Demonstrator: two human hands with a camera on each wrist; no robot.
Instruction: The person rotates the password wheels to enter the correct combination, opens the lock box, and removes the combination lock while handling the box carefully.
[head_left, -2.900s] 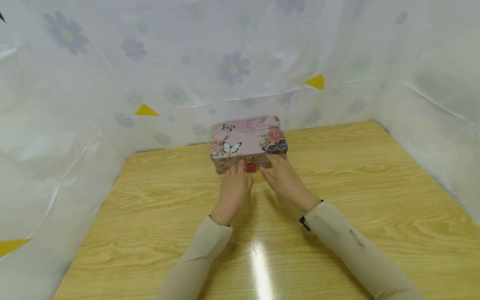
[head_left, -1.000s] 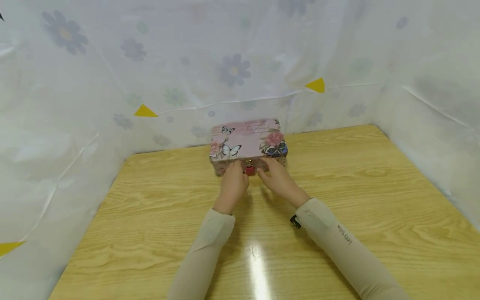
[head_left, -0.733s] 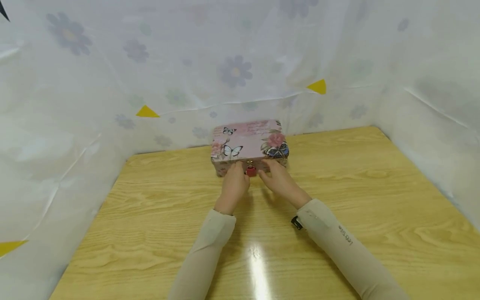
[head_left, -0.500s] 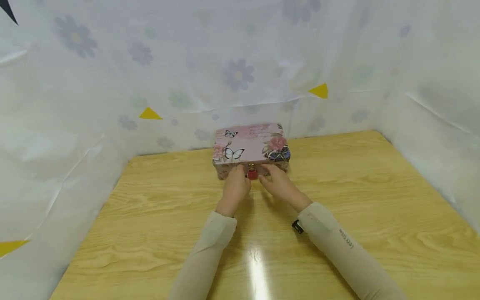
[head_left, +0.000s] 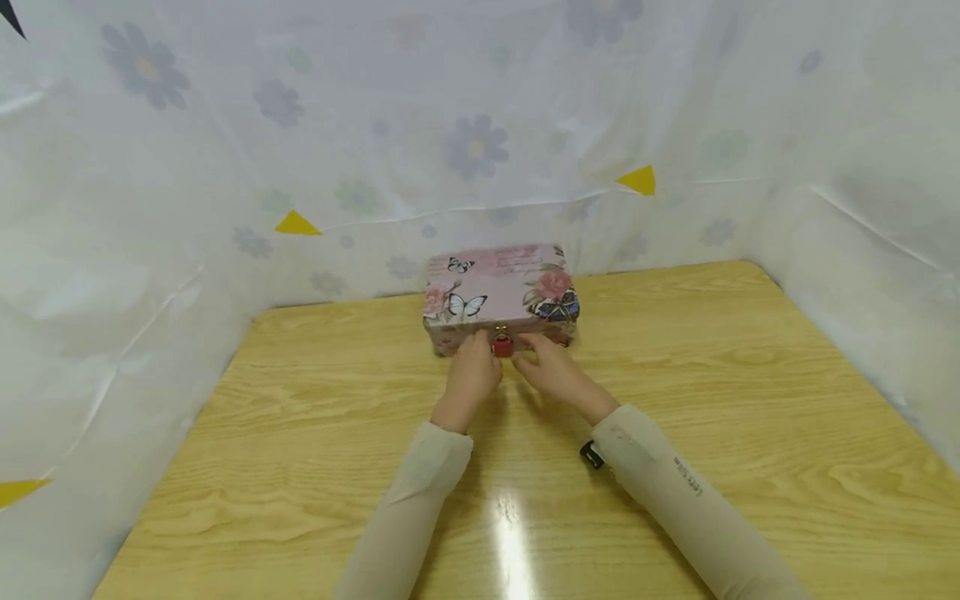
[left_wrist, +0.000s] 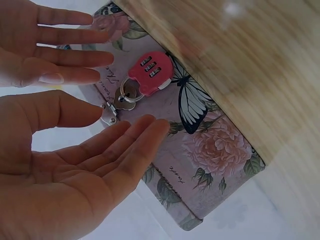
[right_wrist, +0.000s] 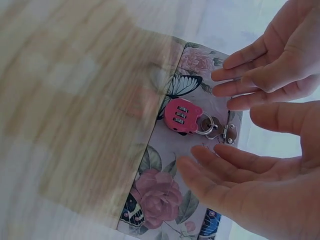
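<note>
- While butterfly-print box (head_left: 501,296) sits by far edge of counter (head_left: 675,342), combination padlock (head_left: 503,347) hangs from hasp (left_wrist: 119,103).
- Lid (head_left: 495,283) down; handling seems all left.
- Left hand (head_left: 470,375), right hand (head_left: 559,375): grips apart, empty.

Forearms (head_left: 412,504) outstretched, both hands (head_left: 471,377) close together, fingers (left_wrist: 134,162) relaxed

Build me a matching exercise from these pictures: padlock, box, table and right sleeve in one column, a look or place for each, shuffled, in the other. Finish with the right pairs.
Column one
1. padlock
2. box
3. table
4. right sleeve

Column two
A. yellowish, wood-grained, underneath the box
B. beige, marked with dark lettering
C. pinkish red, hanging at the front of the box
D. pink on top, printed with flowers and butterflies

Right pairs: 1-C, 2-D, 3-A, 4-B
</note>
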